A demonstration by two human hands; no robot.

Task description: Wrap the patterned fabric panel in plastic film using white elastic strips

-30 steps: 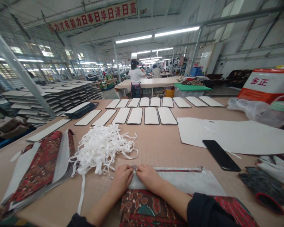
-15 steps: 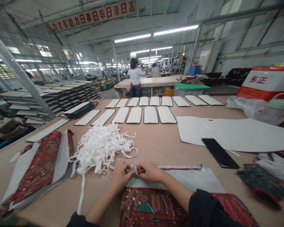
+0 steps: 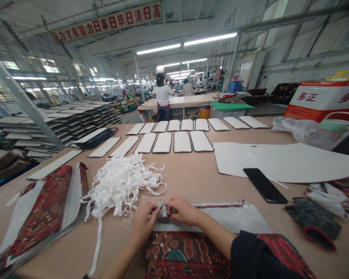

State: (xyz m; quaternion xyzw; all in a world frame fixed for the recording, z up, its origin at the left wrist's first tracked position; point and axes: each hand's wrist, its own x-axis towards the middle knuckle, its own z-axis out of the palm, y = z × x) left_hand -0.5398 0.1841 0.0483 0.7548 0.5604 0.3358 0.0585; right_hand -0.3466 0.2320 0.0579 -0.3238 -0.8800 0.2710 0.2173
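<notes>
In front of me lies a fabric piece point(image 3: 189, 248) with a brown and red flower print, its pale grey lining side point(image 3: 235, 219) folded out along the far edge. My left hand point(image 3: 142, 223) is closed in a pinch at the left end of that edge. Beside it, my right hand point(image 3: 184, 211) pinches the same corner with bent fingers. A small crumpled whitish bit shows between the two hands; its exact form is too small to tell. Just beyond my left hand sits a heap of white fabric strips point(image 3: 125, 184), one strip trailing toward me.
Printed fabric pieces point(image 3: 50, 209) are stacked at left. White panels with dark edges point(image 3: 162, 142) lie in two rows farther off. On the right are a large white sheet point(image 3: 279, 159), a black phone point(image 3: 264, 185) and a dark sleeve-like cloth point(image 3: 314, 223). A person point(image 3: 163, 95) stands beyond the table.
The view has shifted slightly, so the table things sit a little farther left. My left hand has drawn slightly down and away from the right; both hands stay at the fabric's corner.
</notes>
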